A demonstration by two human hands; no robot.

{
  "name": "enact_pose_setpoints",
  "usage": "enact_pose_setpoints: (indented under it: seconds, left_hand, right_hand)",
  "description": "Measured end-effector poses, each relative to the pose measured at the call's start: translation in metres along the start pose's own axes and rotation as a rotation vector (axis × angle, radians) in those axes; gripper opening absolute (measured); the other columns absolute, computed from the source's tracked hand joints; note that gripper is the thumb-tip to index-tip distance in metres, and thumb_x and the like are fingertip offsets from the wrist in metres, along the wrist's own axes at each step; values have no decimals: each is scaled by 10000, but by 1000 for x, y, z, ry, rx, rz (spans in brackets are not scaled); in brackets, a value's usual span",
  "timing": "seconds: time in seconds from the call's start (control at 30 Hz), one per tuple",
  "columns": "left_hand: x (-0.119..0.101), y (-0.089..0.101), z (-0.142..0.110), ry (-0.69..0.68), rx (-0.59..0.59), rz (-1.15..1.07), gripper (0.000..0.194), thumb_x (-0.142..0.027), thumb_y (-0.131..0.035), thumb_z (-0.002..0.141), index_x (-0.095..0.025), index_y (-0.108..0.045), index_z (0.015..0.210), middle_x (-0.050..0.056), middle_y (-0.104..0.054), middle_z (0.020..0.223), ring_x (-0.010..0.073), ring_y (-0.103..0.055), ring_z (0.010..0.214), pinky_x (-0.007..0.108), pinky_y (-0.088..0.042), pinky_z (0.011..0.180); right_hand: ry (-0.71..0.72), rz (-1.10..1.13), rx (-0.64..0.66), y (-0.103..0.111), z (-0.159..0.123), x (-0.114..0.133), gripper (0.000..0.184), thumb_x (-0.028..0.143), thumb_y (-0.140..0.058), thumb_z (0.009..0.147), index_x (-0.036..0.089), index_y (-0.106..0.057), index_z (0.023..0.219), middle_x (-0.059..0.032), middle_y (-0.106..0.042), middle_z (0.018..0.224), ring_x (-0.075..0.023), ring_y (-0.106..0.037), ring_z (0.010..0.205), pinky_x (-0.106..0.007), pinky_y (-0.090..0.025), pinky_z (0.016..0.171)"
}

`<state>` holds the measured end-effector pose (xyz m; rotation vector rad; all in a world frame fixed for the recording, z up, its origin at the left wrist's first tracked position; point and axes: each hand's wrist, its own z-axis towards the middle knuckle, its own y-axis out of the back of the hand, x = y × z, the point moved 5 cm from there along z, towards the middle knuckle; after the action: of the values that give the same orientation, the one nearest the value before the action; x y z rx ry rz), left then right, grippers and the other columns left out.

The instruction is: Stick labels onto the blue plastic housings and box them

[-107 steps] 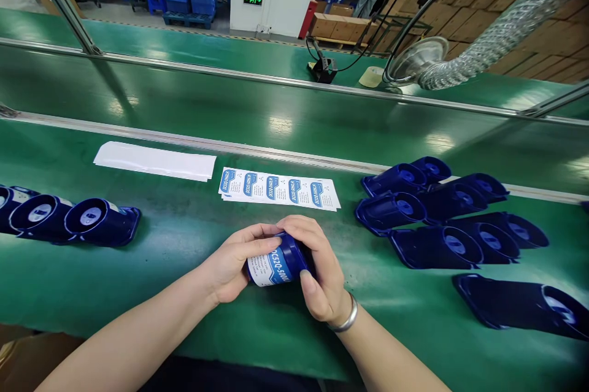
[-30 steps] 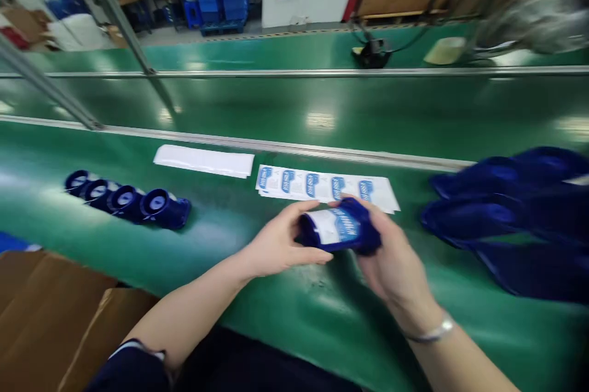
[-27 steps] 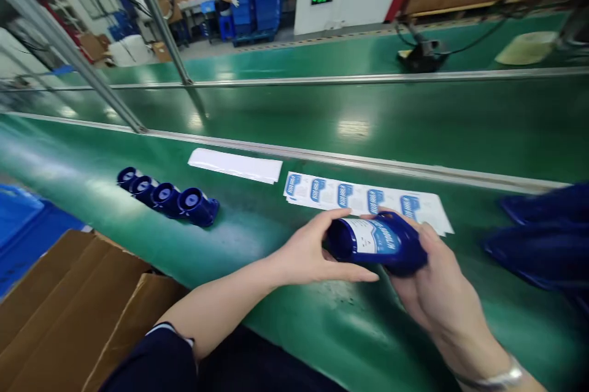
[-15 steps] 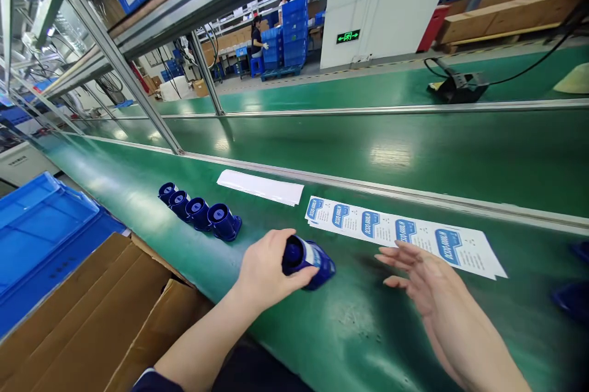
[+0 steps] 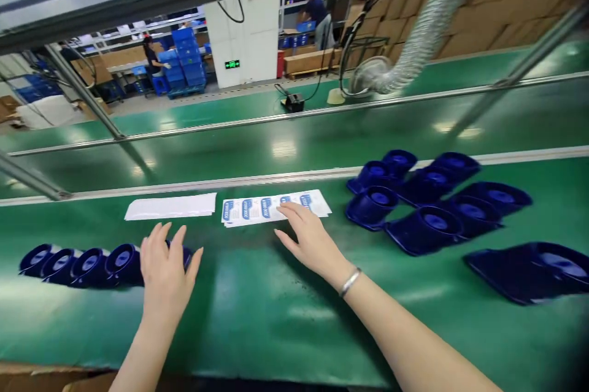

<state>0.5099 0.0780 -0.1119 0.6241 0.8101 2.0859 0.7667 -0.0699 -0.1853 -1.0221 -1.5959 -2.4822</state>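
Note:
My left hand (image 5: 166,275) has its fingers spread in front of a dark blue plastic part (image 5: 186,257), which it mostly hides. I cannot tell if they touch. To its left stands a row of similar blue parts (image 5: 92,266) with round, hollow tops. My right hand (image 5: 313,242) is open, its fingertips at the near edge of a printed label sheet (image 5: 251,211) with blue and white labels. Left of that sheet lies a blank white strip of paper (image 5: 170,206).
Several more blue plastic parts (image 5: 426,226) stand on the right of the green work surface (image 5: 257,318). One large blue part (image 5: 529,272) lies nearer. A metal rail (image 5: 276,178) runs behind the sheets. A silver duct hose (image 5: 427,30) hangs at the back.
The view has swung right. My left hand has carried the blue part to the row's right end and loosened its fingers. My right hand has moved in to the label sheet.

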Motion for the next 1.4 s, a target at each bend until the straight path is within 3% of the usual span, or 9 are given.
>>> enact_pose_setpoints:
  seconds: [0.1,0.17,0.33,0.47,0.63,0.87,1.0,1.17,1.4]
  left_hand:
    - [-31,-27,14,-161,183,-231,496,-350,-589,980,-107,-487,1400,225,-487,1438,359,-444,1408,514,-434,1136]
    - [-44,-58,26,-165,350,-307,596,-424,-567,985,-106,-420,1467,239,-423,1515,369,-408,1443,526,-427,1146]
    - [-51,-132,53,-104,603,-438,784,-460,-669,916,-73,-365,1526,244,-295,1623,371,-246,1535,542,-290,1232]
    - [-38,-160,56,-92,650,-513,723,-517,-583,961,-97,-397,1520,195,-358,1609,313,-275,1535,493,-291,1240]
    - [-15,-164,56,-54,689,-558,693,-541,-561,966,-128,-427,1508,167,-386,1601,301,-336,1509,486,-295,1232]
    - [-5,-151,53,-54,763,-594,768,-567,-632,916,-196,-401,1548,124,-409,1595,283,-441,1447,442,-387,1179]
    - [-5,-142,53,-90,765,-569,661,-500,-584,960,-184,-442,1523,133,-472,1549,289,-532,1368,443,-436,1132]
    - [-14,-134,53,-179,743,-533,540,-422,-535,975,-181,-505,1457,144,-606,1410,297,-685,1110,417,-553,918]
    - [-17,-135,51,-257,728,-492,529,-441,-530,981,-143,-517,1418,183,-659,1301,319,-695,1037,415,-553,850]
  right_hand:
    - [-17,-204,91,-2,20,-32,739,577,-500,897,203,-405,1527,-60,-313,1616,-279,-281,1577,-555,-334,1312]
    - [-19,-247,106,-3,30,-53,844,646,-529,856,163,-394,1535,-108,-300,1617,-320,-268,1579,-608,-319,1287]
    - [33,-313,118,-2,39,-86,733,666,-401,904,213,-460,1478,-117,-451,1523,-209,-429,1509,-497,-434,1232]
    - [82,-343,91,-1,35,-89,647,635,-371,923,231,-539,1399,-87,-499,1487,-178,-493,1451,-444,-463,1208]
    - [155,-368,46,-1,30,-84,684,676,-403,888,215,-570,1366,-99,-523,1458,-187,-536,1394,-430,-481,1172]
    - [202,-412,7,4,24,-78,611,611,-417,916,188,-598,1318,-91,-568,1408,-197,-578,1328,-423,-479,1145]
    - [236,-441,-12,6,20,-72,543,552,-425,937,188,-607,1296,-79,-599,1364,-190,-608,1259,-396,-488,1098]
    - [306,-486,-35,5,17,-64,600,600,-467,903,174,-612,1300,-85,-608,1346,-185,-614,1241,-369,-505,1071]
    - [342,-517,-46,3,16,-67,583,596,-465,907,184,-616,1291,-65,-613,1345,-181,-620,1246,-356,-539,1043]
